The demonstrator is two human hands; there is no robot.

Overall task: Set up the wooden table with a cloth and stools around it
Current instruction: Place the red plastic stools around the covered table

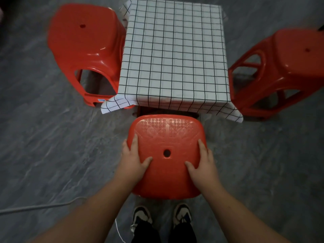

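A white cloth with a black grid (173, 55) covers the small table, its corners hanging over the near edge; only a dark strip of the table shows under the cloth. One red plastic stool (84, 50) stands at the table's left side, another red stool (287, 71) at its right. A third red stool (166, 137) is in front of me at the table's near side. My left hand (135, 160) grips its seat on the left edge, and my right hand (203, 162) grips the right edge, thumbs on top.
Grey stone-patterned floor (52, 146) lies all around. A grey cable (35, 206) runs across the floor at the lower left, and a thin white cord (119, 232) trails by my shoes (161, 216).
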